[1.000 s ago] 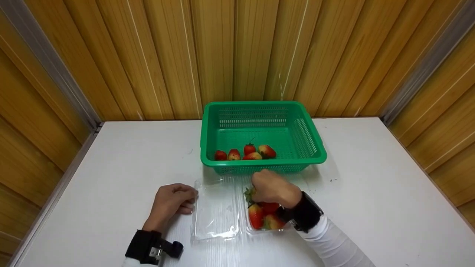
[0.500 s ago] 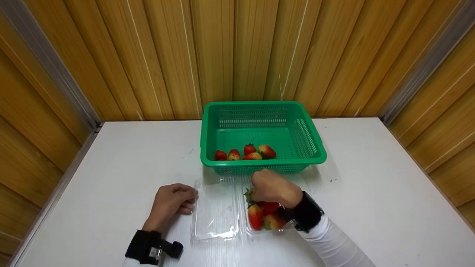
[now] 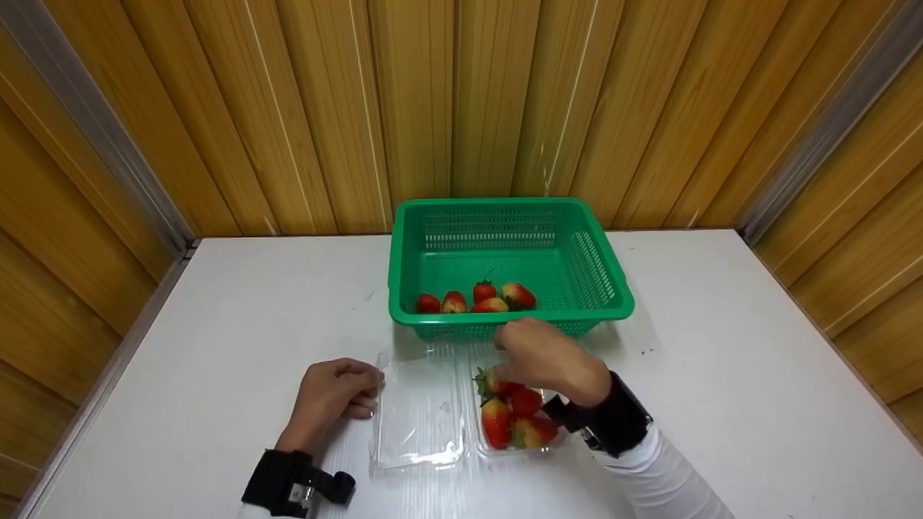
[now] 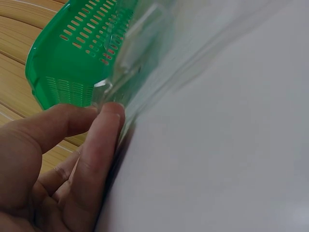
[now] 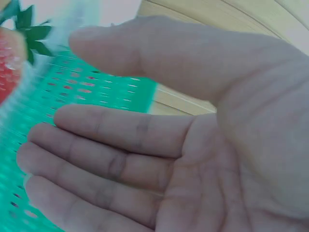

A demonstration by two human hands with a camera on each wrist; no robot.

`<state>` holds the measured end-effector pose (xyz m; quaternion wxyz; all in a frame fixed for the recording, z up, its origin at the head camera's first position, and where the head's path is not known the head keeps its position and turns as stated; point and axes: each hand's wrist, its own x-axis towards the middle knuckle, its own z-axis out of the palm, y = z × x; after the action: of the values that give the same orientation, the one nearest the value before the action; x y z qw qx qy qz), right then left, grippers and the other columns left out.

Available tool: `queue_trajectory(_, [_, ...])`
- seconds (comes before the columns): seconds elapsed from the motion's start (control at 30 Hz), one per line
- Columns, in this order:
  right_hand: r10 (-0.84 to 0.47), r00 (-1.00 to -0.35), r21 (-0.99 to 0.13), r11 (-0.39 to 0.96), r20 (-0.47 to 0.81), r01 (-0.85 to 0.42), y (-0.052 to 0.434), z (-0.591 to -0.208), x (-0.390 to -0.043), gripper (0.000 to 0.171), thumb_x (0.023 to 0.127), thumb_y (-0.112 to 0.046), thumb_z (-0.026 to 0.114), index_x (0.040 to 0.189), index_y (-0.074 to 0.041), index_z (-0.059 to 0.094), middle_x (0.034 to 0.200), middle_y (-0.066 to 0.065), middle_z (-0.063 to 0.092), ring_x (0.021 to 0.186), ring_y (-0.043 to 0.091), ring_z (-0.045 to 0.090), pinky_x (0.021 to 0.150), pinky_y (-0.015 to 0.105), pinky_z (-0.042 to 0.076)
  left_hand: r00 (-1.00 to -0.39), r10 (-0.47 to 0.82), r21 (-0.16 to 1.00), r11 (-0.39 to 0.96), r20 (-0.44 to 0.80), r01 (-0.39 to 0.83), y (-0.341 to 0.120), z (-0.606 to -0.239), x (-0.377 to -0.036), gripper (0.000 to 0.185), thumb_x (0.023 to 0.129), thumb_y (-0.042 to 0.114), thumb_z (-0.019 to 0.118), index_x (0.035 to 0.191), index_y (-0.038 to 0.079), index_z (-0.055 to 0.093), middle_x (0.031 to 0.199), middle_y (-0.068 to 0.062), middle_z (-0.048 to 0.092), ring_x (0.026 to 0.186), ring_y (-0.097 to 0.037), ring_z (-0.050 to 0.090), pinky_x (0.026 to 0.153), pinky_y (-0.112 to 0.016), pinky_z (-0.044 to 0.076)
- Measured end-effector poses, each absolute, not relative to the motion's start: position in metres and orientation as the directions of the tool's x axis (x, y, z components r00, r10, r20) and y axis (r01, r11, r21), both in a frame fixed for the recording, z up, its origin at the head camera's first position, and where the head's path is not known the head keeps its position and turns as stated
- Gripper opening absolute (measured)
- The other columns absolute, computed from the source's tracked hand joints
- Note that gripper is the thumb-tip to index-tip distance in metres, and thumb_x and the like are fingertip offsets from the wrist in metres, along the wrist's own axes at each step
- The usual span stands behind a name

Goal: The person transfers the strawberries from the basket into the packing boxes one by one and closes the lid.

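Observation:
A clear plastic clamshell box lies unfolded on the table, its two halves side by side. My left hand pinches the outer edge of the left half; in the left wrist view thumb and finger meet on that plastic rim. Several strawberries with green leaves sit in the right half. Just above them, toward the basket, is my right hand, partly covering the far strawberry. The right wrist view shows that palm with straight fingers and nothing held. One strawberry appears beside its thumb.
Behind the box stands a green perforated basket, with several strawberries along its near side. The white table is bounded by wood-patterned walls at the back and sides.
My right hand has let go of a strawberry in the box and moved up and right, uncovering more of the fruit. The left hand stays at the box's edge.

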<state>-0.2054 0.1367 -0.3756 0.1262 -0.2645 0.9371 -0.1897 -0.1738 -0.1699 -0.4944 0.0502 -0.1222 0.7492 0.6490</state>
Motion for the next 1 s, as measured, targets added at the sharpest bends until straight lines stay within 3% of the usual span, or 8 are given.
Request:
queue_trajectory(0.13, [-0.561,-0.823,-0.447,0.762,-0.092,-0.469,0.145,-0.360,-0.207,0.025,0.089,-0.002,0.076,0.071,-0.010,0.060,0.062,-0.006,0.039,0.059,0.013,0.042,0.054,0.026,0.036,-0.966,-0.118,0.962,0.122,-0.230,-0.244,-0.170,-0.496,-0.174,0.020,0.091,0.009,0.077,0.105,-0.004,0.077,0.081,-0.013,0.074,0.059,-0.022,0.071,0.057,-0.034,0.065])
queue_trajectory(0.23, [-0.566,-0.822,-0.472,0.743,-0.066,-0.474,0.152,-0.350,-0.213,0.004,0.091,-0.006,0.077,0.090,-0.005,0.073,0.074,-0.004,0.058,0.070,0.015,0.054,0.062,0.029,0.049,-0.966,-0.120,0.961,0.124,-0.231,-0.245,-0.170,-0.496,-0.174,0.019,0.091,0.009,0.077,0.105,-0.004,0.077,0.081,-0.014,0.074,0.058,-0.022,0.071,0.057,-0.034,0.065])
queue_trajectory(0.37, [-0.559,-0.829,-0.530,0.713,-0.035,-0.458,0.162,-0.342,-0.221,0.014,0.095,-0.009,0.077,0.107,0.000,0.077,0.097,0.004,0.074,0.088,0.022,0.065,0.078,0.039,0.061,-0.965,-0.120,0.960,0.131,-0.233,-0.248,-0.170,-0.496,-0.174,0.020,0.091,0.010,0.078,0.106,-0.004,0.077,0.080,-0.013,0.074,0.058,-0.022,0.071,0.057,-0.034,0.065])
queue_trajectory(0.5, [-0.519,-0.855,-0.569,0.702,0.005,-0.429,0.169,-0.340,-0.230,0.018,0.098,-0.010,0.076,0.111,0.002,0.077,0.104,0.009,0.075,0.096,0.026,0.068,0.087,0.045,0.062,-0.966,-0.117,0.961,0.128,-0.231,-0.246,-0.171,-0.495,-0.173,0.021,0.091,0.010,0.078,0.106,-0.005,0.077,0.081,-0.014,0.074,0.059,-0.022,0.071,0.057,-0.034,0.065])
queue_trajectory(0.8, [-0.397,-0.917,-0.569,0.746,0.037,-0.346,0.174,-0.349,-0.264,0.026,0.099,-0.006,0.069,0.119,0.009,0.074,0.116,0.022,0.074,0.104,0.035,0.069,0.092,0.052,0.060,-0.958,-0.143,0.955,0.128,-0.247,-0.266,-0.171,-0.494,-0.171,0.018,0.090,0.009,0.079,0.103,-0.003,0.078,0.081,-0.013,0.073,0.059,-0.022,0.070,0.056,-0.035,0.065])
queue_trajectory(1.0, [-0.342,-0.940,-0.573,0.768,0.012,-0.287,0.176,-0.356,-0.280,0.030,0.097,-0.007,0.069,0.122,0.010,0.073,0.120,0.024,0.072,0.108,0.036,0.067,0.096,0.052,0.058,-0.958,-0.144,0.955,0.128,-0.249,-0.267,-0.169,-0.495,-0.170,0.017,0.090,0.010,0.079,0.102,-0.002,0.078,0.080,-0.013,0.073,0.059,-0.022,0.069,0.056,-0.035,0.065])
